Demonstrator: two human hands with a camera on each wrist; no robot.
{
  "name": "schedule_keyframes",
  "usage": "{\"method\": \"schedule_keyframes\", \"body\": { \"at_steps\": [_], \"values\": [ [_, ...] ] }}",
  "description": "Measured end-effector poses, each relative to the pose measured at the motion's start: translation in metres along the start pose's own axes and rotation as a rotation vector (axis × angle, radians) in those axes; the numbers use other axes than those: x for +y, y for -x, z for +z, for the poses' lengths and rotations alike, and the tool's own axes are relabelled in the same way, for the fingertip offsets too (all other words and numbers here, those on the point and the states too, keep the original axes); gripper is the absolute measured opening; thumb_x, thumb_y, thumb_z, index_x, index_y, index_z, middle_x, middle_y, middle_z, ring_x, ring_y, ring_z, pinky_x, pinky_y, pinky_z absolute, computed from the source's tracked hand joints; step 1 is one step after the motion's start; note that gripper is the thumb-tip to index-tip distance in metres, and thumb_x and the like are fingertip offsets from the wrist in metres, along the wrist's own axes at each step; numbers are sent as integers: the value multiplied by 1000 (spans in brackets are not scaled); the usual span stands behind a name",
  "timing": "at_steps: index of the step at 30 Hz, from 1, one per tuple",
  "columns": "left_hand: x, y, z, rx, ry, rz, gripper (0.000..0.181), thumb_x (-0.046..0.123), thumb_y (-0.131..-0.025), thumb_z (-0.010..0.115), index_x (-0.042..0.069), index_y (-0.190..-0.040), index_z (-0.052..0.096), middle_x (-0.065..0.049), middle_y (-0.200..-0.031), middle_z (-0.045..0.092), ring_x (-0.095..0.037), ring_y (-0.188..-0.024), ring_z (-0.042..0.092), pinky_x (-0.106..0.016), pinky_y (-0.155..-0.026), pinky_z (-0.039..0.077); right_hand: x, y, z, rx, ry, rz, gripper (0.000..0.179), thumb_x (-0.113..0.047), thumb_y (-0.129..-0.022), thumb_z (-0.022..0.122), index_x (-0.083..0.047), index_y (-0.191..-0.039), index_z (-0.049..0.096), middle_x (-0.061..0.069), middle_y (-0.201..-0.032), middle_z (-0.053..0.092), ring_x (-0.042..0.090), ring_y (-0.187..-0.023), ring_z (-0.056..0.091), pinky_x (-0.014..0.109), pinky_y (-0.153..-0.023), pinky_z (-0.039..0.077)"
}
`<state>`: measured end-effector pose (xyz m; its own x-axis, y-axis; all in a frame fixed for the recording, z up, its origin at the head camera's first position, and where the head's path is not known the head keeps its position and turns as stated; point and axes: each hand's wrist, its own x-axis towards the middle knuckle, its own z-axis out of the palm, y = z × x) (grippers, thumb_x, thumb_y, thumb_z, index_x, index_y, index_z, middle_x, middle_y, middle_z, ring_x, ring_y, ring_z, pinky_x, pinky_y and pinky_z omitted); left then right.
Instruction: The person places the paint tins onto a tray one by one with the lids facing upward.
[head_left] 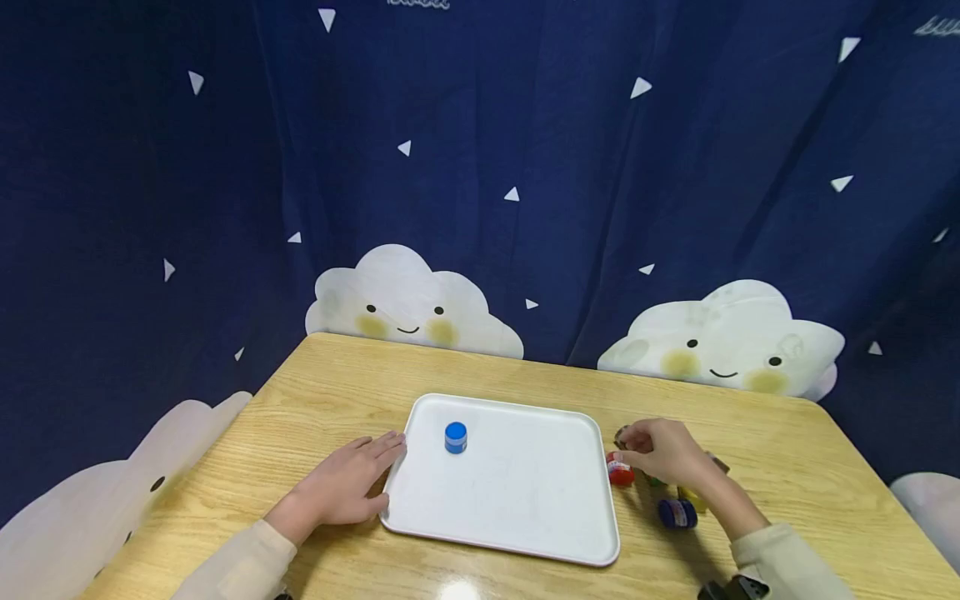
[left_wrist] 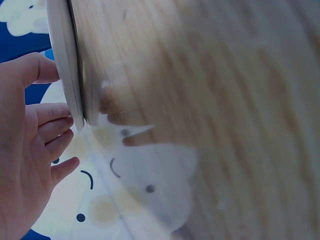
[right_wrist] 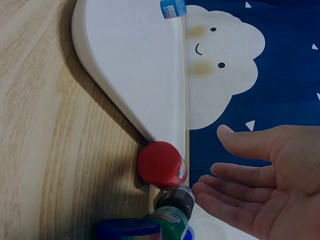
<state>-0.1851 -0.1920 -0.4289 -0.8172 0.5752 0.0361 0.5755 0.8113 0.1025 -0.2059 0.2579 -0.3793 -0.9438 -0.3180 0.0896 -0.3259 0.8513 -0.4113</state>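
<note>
A small blue paint jar (head_left: 455, 437) stands on the white tray (head_left: 525, 483), toward its back left. My left hand (head_left: 352, 481) touches the tray's left rim with nearly straight fingers; in the left wrist view the fingertips meet the rim. By the right rim, my right hand (head_left: 663, 450) reaches over a group of jars. Its thumb and fingers stand apart in the right wrist view, fingertips right at a dark jar (right_wrist: 177, 200). Close by are a red jar (right_wrist: 160, 165), a green jar (right_wrist: 170, 222) and a dark blue jar (right_wrist: 127, 230).
Partly behind the right forearm, a yellow jar (head_left: 693, 500) shows beside the dark blue one. The wooden table (head_left: 345, 358) ends at a navy curtain (head_left: 480, 167) with white clouds and triangles.
</note>
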Motion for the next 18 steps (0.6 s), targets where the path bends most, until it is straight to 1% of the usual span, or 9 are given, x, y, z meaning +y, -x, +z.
{"method": "schedule_keyframes", "body": {
  "at_steps": [5, 12, 18],
  "values": [
    [0, 0, -1, -8, -8, -4, 64, 29, -85, 61, 0, -140, 47, -15, -147, 47, -29, -138, 44, -50, -111, 40, 0, 1, 3, -5, 13, 28, 25, -22, -80, 75, -2, -94, 72, 0, -79, 69, 7, -69, 56, 21, -57, 46],
    [0, 0, -1, -18, 7, -17, 64, 29, -85, 61, 1, -141, 46, -15, -148, 46, -29, -139, 43, -51, -112, 38, -2, 1, 9, -24, 27, 94, 22, -18, -78, 77, -1, -92, 73, 5, -83, 71, 13, -73, 63, 27, -61, 54],
    [0, 0, -1, -11, 5, -13, 64, 29, -84, 61, 0, -140, 47, -15, -147, 47, -29, -139, 44, -51, -111, 39, -3, -2, 12, -23, 31, 107, 23, -19, -78, 77, -1, -91, 73, 4, -81, 70, 12, -72, 61, 26, -59, 51]
  ]
}}
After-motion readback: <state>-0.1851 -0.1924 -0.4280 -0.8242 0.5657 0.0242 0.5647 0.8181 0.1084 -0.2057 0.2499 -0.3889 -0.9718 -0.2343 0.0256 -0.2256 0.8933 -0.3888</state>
